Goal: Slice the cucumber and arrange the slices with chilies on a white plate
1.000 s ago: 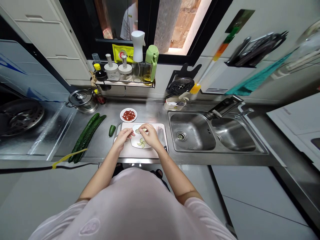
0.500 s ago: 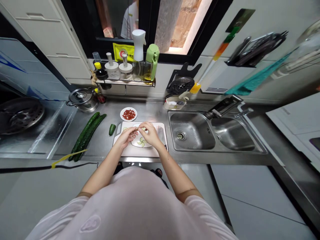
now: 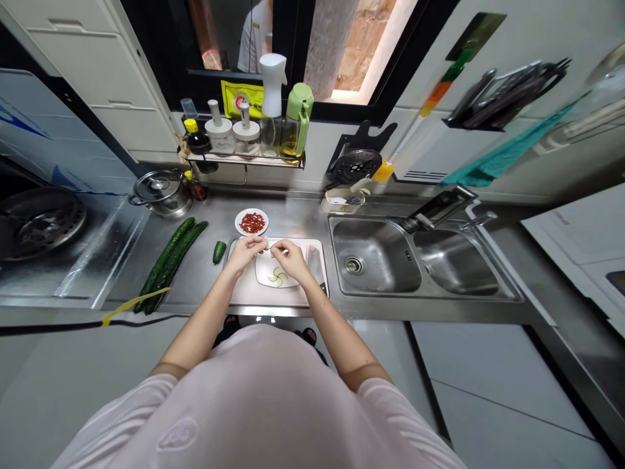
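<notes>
Above a white plate [image 3: 262,268], forearms angled inward, left hand [image 3: 245,254] and right hand [image 3: 291,256] drawn slightly apart since the last frame; fingers [image 3: 263,245] pinching a thin pale sliver [image 3: 269,246]. Just below the fingers, cucumber slices [image 3: 276,277] fanned on the plate, atop a cutting board [image 3: 244,293].

Board: on counter, plate on it.
Dish: 12 o'clock from board.
Cucumbers: 9 o'clock from board.
Sink: 3 o'clock from board.

Points: board [image 3: 254,296], counter [image 3: 297,225], plate [image 3: 266,268], dish [image 3: 251,222], cucumbers [image 3: 168,264], sink [image 3: 375,257].

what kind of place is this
Most likely a home kitchen: there's a stainless steel double sink, a cutting board on the steel counter, and a lidded steel pot.
</notes>
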Available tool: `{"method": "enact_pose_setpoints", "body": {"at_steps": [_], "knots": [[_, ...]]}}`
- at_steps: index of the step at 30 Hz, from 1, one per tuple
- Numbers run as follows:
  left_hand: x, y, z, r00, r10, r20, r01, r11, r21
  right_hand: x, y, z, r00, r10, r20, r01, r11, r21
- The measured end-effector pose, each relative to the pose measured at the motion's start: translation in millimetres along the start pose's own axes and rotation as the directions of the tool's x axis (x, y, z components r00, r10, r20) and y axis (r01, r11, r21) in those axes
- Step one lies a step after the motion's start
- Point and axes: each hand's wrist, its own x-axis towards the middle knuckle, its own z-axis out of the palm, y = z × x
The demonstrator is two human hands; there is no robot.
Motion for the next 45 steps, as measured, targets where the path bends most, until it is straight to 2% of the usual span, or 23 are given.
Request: {"method": "enact_pose_setpoints", "body": {"at_steps": [6,13,21,27,29,34,39,45], "knots": [[18.9,-15.1,-5.0,0.999,0.025,0.03,-0.026,0.999,0.032,6.2,18.6,9.8,0.991,0.131,0.03,-0.133,0.989,0.061],[45.0,-49.8,-14.4,0.998,-0.023,0.066,0.017,0.996,0.089,13.8,50.4,22.7,0.945,0.314,0.092,-0.306,0.948,-0.091],[66.0,-96.3,-22.1,0.996,-0.001,0.094,-0.013,0.989,0.146,15.6,80.0,42.4,0.889,0.435,0.145,-0.401,0.89,-0.215],[76.8,-119.1,-26.1,0.996,0.036,0.086,-0.066,0.921,0.384,16.5,93.0,57.3,0.822,0.542,0.177,-0.478,0.824,-0.304],[75.7,-120.3,-25.8,0.995,0.054,0.087,-0.09,0.866,0.492,16.4,95.3,60.8,0.813,0.553,0.181,-0.472,0.81,-0.348],[65.8,-115.5,-20.4,0.991,0.108,0.074,-0.129,0.701,0.701,17.5,92.4,64.8,0.85,0.504,0.152,-0.354,0.762,-0.542],[57.4,-108.8,-12.7,0.989,0.128,0.069,-0.133,0.604,0.786,18.5,82.8,65.1,0.859,0.484,0.168,-0.245,0.676,-0.695],[50.2,-106.3,-10.3,0.974,0.198,0.107,-0.192,0.48,0.856,9.2,73.5,64.8,0.887,0.424,0.182,-0.145,0.63,-0.763]]}}
